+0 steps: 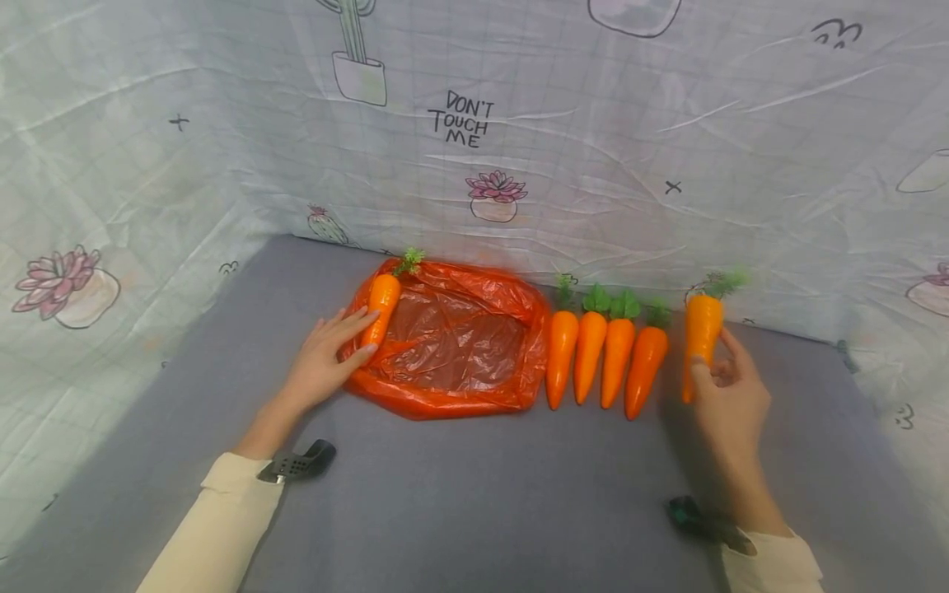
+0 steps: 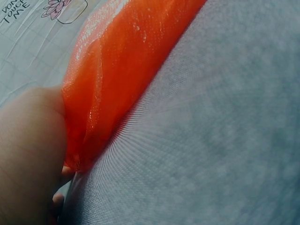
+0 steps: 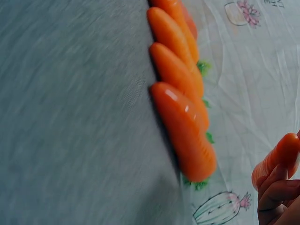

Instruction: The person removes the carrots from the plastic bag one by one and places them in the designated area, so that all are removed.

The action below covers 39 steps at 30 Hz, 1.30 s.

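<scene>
An orange carrot [image 1: 384,296] with a green leafy top lies at the left side of an open red plastic bag [image 1: 445,405]. My left hand [image 1: 322,354] grips this carrot low down, its thumb near the tip, beside the bag's rim. In the left wrist view, part of the left hand [image 2: 33,154] lies against the bag's outer side, and the carrot is hidden. On the right, my right hand [image 1: 730,403] holds another carrot [image 1: 703,325], leaves up, thumb across its lower part. The right wrist view shows fingers [image 3: 276,187] curled against this carrot [image 3: 285,151].
Several carrots [image 1: 618,354] lie side by side in a row between the bag and my right hand, tips towards me. They rest on a grey cloth surface [image 1: 489,502]. A printed fabric sheet [image 1: 578,148] hangs behind and at both sides.
</scene>
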### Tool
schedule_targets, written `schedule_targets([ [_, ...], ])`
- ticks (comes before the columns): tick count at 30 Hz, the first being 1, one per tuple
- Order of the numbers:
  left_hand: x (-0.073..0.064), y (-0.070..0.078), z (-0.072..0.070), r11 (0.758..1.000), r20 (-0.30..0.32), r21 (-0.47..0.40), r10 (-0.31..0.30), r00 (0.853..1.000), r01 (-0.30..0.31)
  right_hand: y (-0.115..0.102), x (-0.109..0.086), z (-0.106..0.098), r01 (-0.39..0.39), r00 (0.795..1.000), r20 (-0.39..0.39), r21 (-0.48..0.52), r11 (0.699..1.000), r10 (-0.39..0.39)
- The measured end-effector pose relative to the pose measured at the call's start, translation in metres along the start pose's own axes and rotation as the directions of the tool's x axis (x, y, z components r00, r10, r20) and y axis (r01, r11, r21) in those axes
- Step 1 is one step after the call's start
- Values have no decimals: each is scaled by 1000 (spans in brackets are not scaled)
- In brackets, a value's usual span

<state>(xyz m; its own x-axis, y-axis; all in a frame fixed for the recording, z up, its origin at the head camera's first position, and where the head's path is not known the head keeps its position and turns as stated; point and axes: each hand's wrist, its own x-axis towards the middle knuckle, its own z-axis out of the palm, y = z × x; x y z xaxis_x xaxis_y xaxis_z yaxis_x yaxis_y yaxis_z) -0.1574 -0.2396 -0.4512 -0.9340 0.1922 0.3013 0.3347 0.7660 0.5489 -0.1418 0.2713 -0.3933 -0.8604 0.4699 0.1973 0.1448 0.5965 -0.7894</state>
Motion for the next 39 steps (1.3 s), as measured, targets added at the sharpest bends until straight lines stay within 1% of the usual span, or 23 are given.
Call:
schedule_targets([
  [4,0,-1,1,1000,4,4,1,1000,-1,9,1,-4,-25,1000,8,-26,999,25],
  [9,0,-1,1,1000,5,6,1,1000,-1,18,1,-7,-34,999,9,-24,999,34],
  [16,0,1,0,1000,9,10,-10,1000,10,25,1,-7,-62,997,36,-42,997,64],
  [22,0,1,-1,1000,7,6,-10,1000,10,34,1,-1,-35,997,63,-35,999,37],
  [28,0,2,-1,1000,8,9,-8,1000,8,42,0,7,-14,996,90,-74,997,21],
  [39,-1,3,-2,1000,11,10,-10,1000,10,46,-1,10,-1,992,123,-120,993,16],
])
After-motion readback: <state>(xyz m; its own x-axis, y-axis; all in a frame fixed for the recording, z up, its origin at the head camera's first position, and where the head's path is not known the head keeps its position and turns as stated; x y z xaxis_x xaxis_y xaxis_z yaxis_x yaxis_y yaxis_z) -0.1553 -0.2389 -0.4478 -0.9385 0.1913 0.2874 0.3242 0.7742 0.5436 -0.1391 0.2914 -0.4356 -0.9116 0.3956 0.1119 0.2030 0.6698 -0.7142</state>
